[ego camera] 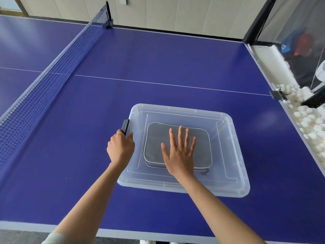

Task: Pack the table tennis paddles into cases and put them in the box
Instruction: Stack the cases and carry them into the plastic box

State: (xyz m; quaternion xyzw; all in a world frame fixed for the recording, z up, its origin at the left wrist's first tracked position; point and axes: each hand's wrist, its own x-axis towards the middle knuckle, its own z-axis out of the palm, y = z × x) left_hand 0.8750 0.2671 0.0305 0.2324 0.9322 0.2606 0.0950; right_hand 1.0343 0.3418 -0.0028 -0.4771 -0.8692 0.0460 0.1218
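A clear plastic box (235, 155) with its translucent lid on stands on the blue table tennis table (158, 59). Through the lid I see grey paddle cases (154, 136) with white piping stacked inside; no bare paddle shows. My right hand (179, 154) lies flat on the lid with fingers straight and spread, over the cases. My left hand (121, 147) grips the box's left edge, its fingers curled around the black clip handle (125, 126) there.
The net (52, 71) runs across the table on the left. Along the right edge a trough holds several white balls (309, 124), with a black netted frame (260, 20) behind it. The table's near edge is just below my forearms.
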